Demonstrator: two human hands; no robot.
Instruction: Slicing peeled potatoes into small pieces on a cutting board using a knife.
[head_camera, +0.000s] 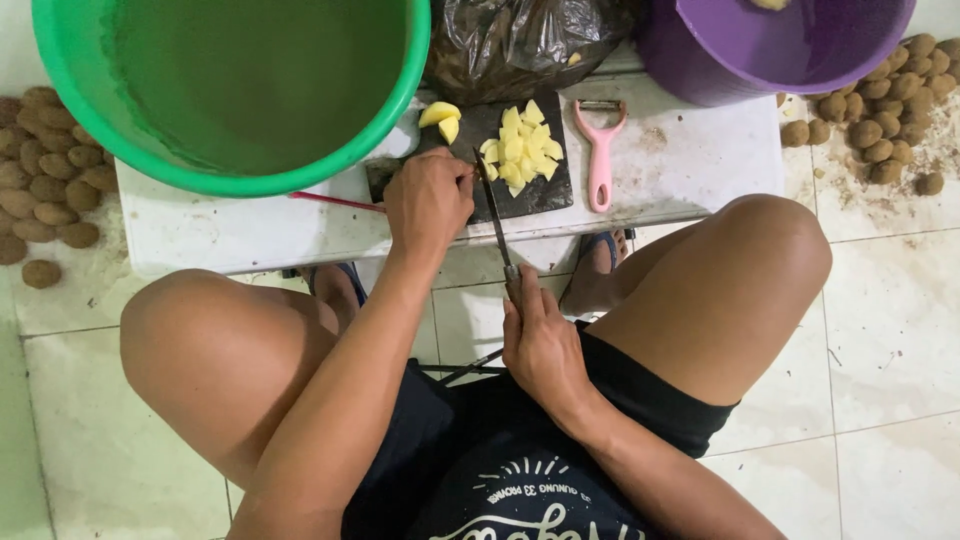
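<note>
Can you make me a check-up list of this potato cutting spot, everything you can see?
Surface: low white table, smudged with dirt.
Job's things: dark cutting board with yellow potato pieces; knife.
Clutter: pink peeler, green tub, purple bucket, plastic bag.
Hands: left hand rests on the board; right hand grips the knife handle.
Cables: nothing seen.
Surroundings: tiled floor, unpeeled potatoes heaped on both sides.
</note>
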